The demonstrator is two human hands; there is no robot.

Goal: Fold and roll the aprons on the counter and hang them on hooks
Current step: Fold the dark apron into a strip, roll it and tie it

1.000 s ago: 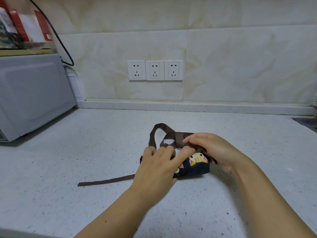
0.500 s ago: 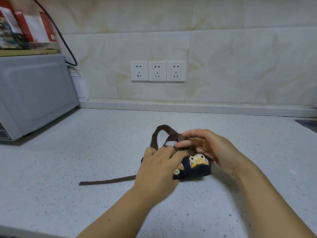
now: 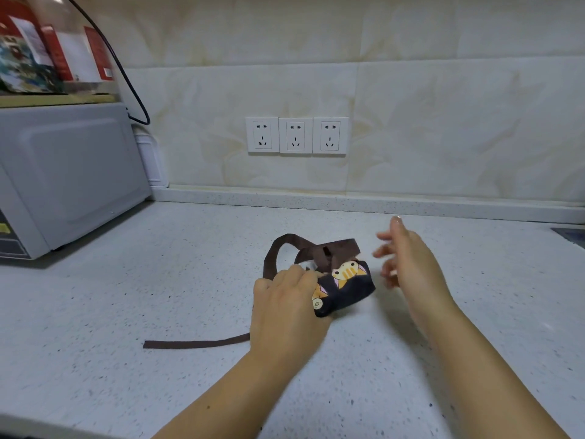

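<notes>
Worktop, white speckled stone: dark navy cat-print fabric apron rolled up at frame centre. Left hand on its left end, fingers curled over the roll. Right hand just right of it, not touching, fingers spread apart. 1 brown strap lies flat toward lower left.

One apron, two hands, three sockets, one microwave

One head-worn camera looks forward and down, close over the counter (tiled wall beyond).
</notes>
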